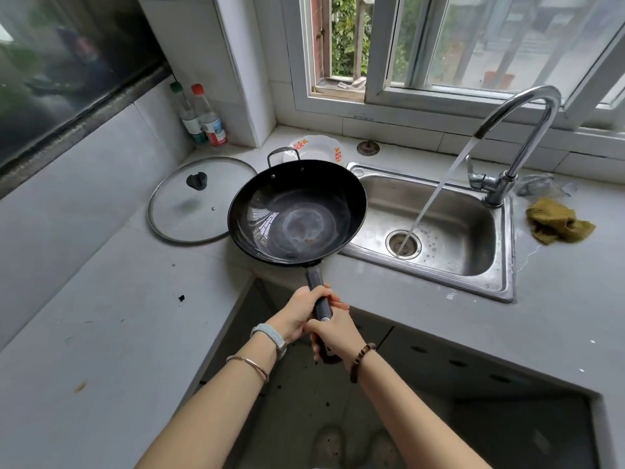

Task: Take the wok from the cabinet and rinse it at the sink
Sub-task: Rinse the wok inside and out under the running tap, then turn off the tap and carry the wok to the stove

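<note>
Two hands held one handle (318, 292) in the lower middle of the frame. We saw the left hand (297, 316) with its fingers curled around the upper part of this dark handle, and the right hand (336, 336) gripping the end of it just below, so the two hands touched each other. On the left wrist we saw a pale band (270, 335) and a thin bangle (248, 365), and on the right wrist a bead bracelet (362, 362).

The wok (297, 211) was in the middle of the frame, black and open side up, held above the corner of the grey counter (101, 333). Its right edge reached over the left rim of the steel sink (466, 228). From the faucet (527, 106) at the right a water stream (436, 191) fell onto the drain (404, 243), apart from the wok.

Left of the wok a glass lid (199, 201) lay flat on the counter. Behind the wok we saw a white plate (314, 148), and further to the upper left two bottles (201, 116) in the corner. A yellowish cloth (558, 221) lay right of the sink.
</note>
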